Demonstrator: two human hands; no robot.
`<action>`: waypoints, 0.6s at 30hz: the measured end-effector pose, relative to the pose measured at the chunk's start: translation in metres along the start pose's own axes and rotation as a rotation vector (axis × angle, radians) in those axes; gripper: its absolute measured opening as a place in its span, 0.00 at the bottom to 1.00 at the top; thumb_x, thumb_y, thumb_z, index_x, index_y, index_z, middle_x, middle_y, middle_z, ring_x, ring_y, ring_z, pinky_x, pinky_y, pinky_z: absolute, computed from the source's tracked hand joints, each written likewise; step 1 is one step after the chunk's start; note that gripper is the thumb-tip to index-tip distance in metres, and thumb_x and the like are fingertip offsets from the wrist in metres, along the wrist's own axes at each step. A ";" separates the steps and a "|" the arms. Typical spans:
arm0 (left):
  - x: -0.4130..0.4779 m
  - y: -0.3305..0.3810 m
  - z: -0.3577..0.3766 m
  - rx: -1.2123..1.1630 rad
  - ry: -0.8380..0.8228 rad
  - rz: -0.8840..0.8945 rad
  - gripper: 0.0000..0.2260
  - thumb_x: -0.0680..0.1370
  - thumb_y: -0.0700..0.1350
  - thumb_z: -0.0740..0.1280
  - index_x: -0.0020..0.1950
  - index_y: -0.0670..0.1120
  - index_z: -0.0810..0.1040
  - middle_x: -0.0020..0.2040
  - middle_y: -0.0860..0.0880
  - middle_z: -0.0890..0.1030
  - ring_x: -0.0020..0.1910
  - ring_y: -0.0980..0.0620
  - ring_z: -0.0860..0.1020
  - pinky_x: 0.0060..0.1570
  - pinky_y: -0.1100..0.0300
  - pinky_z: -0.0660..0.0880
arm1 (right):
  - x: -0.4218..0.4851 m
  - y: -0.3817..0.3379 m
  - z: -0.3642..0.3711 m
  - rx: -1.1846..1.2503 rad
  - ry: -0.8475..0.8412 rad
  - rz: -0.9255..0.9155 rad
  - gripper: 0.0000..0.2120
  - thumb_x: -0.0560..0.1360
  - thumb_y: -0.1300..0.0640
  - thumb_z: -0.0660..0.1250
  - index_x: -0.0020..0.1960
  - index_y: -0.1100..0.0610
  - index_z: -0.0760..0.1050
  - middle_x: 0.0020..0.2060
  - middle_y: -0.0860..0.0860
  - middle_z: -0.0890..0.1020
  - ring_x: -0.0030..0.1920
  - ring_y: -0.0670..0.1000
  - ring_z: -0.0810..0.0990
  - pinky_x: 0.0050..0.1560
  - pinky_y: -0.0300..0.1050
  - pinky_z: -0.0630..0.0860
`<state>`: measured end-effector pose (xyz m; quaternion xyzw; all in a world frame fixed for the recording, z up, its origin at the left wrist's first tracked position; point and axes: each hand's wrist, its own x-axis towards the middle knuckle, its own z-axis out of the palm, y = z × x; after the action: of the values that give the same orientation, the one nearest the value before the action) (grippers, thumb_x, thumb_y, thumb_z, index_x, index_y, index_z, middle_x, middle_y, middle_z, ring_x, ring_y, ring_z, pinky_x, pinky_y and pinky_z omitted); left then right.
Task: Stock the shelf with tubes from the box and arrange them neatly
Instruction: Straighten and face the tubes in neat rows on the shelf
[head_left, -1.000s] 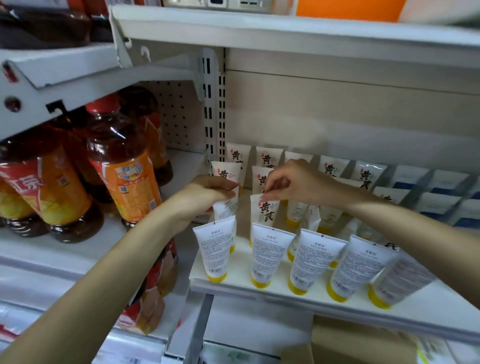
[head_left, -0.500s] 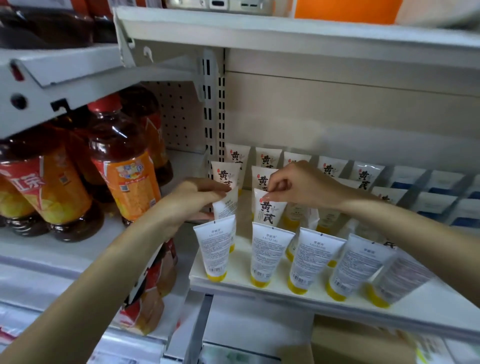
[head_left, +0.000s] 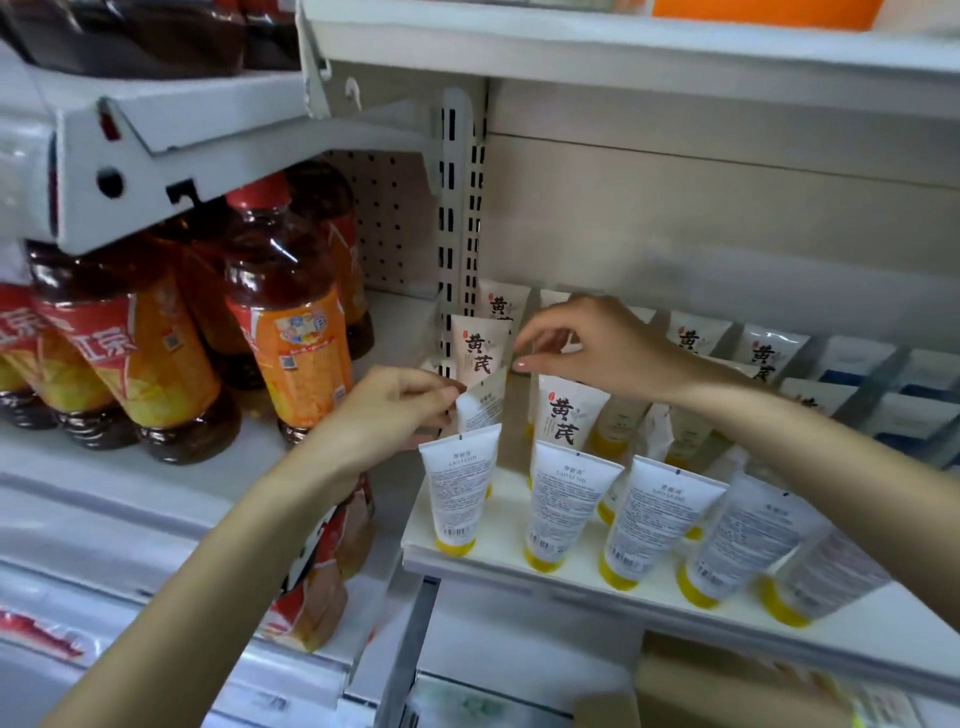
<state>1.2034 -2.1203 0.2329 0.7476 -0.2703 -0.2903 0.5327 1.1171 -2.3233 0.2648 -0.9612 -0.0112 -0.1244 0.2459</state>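
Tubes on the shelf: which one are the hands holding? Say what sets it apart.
The leftmost black-lettered tube, behind the front row: the left hand pinches its lower side, the right hand its upper right edge. No other tube is gripped.

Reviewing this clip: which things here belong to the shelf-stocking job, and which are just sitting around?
Job: cream tube with black characters, pinched by the left hand, right hand at its corner; front row of white yellow-capped tubes; white shelf board; brown cardboard box below.
Lying about: amber drink bottles with orange labels; blue-and-white packs at far right.
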 end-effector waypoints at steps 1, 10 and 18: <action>-0.002 -0.001 -0.001 -0.003 -0.001 -0.004 0.09 0.79 0.43 0.62 0.56 0.44 0.80 0.50 0.47 0.83 0.50 0.54 0.81 0.45 0.68 0.77 | 0.003 -0.001 0.003 0.014 -0.033 0.012 0.09 0.71 0.52 0.71 0.49 0.53 0.82 0.40 0.44 0.83 0.41 0.38 0.80 0.45 0.32 0.74; -0.009 -0.005 -0.002 -0.027 -0.012 -0.014 0.09 0.80 0.43 0.62 0.56 0.47 0.80 0.49 0.51 0.84 0.47 0.61 0.81 0.44 0.68 0.77 | 0.026 -0.012 0.015 -0.014 -0.236 0.039 0.07 0.74 0.55 0.68 0.50 0.56 0.82 0.44 0.49 0.85 0.44 0.47 0.82 0.50 0.42 0.75; -0.005 -0.007 0.003 -0.063 -0.025 0.003 0.10 0.80 0.41 0.61 0.57 0.43 0.80 0.51 0.46 0.83 0.43 0.62 0.81 0.39 0.72 0.76 | 0.033 -0.012 0.017 -0.040 -0.257 0.073 0.12 0.74 0.47 0.68 0.49 0.55 0.82 0.43 0.46 0.84 0.43 0.42 0.79 0.46 0.38 0.73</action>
<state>1.1989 -2.1162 0.2261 0.7264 -0.2689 -0.3071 0.5529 1.1521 -2.3058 0.2640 -0.9737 -0.0050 0.0087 0.2277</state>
